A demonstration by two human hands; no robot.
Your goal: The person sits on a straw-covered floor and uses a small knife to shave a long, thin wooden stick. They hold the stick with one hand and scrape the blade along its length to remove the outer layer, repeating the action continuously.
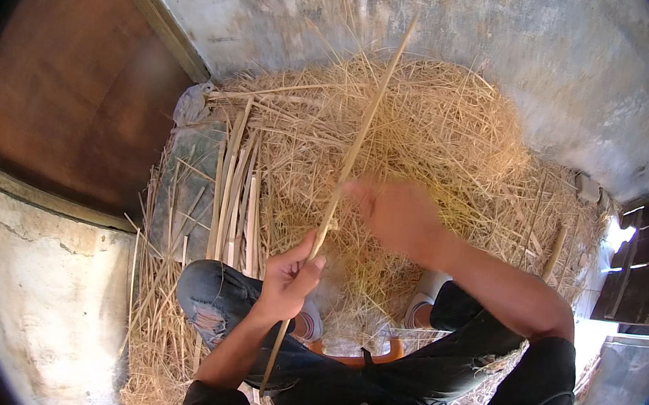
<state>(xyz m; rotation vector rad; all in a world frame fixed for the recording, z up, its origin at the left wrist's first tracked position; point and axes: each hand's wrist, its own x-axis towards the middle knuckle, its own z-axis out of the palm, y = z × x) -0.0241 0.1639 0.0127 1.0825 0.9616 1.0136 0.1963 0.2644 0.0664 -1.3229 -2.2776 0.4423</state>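
A long, pale split strip (360, 133), of bamboo or wood (the view does not settle which), stands obliquely before a seated person. Its upper end leans toward the rear wall (477, 29); its lower end passes in front of the dark trousers (432, 380), and whether it touches them cannot be told. The left hand (289, 279) closes around the strip below its middle, thumb laid along the near side; this low hold presumably steadies the piece while leaving the upper length exposed. The right hand (403, 220), blurred by motion, lies at the strip just above the left; its fingers appear curled, but whether they pinch the strip, hold a small tool or merely pass beside it cannot be told.

Beneath and beyond spreads a heap of shavings (451, 129), its far edge banked against the rear wall. Along the heap's left edge, more split strips (236, 189) lie roughly parallel, partly over a grey slab (188, 149); the alignment probably keeps them sorted from the loose curls and within the left hand's reach. A brown panel (83, 90) closes the left side. An orange seat (386, 353) shows between the parted knees, a posture that seemingly gives the strip room to slant across the lap.
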